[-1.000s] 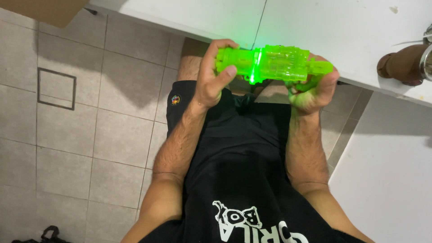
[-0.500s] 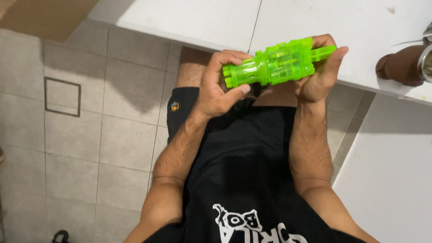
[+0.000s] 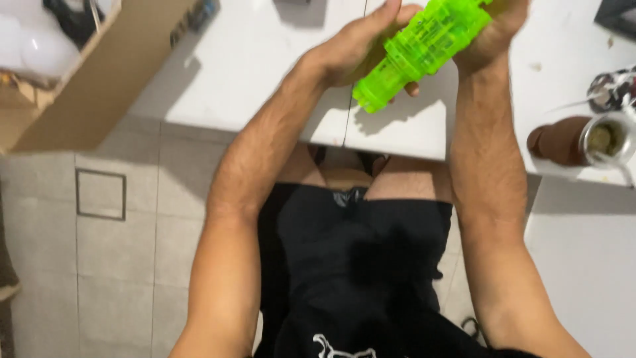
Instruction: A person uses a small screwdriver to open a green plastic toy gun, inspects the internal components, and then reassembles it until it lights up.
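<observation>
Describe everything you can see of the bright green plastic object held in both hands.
The green plastic object is a translucent, neon-bright, roughly cylindrical piece with ribbed, stepped sections and a narrower blunt end pointing down-left. It is tilted diagonally above the white table, casting a shadow on it. The left hand wraps its lower part; the right hand covers its upper end, which runs out of the picture.

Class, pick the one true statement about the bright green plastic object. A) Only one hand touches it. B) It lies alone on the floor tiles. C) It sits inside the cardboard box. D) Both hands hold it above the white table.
D: the left hand and right hand both grip the green plastic object, tilted over the white table.
</observation>
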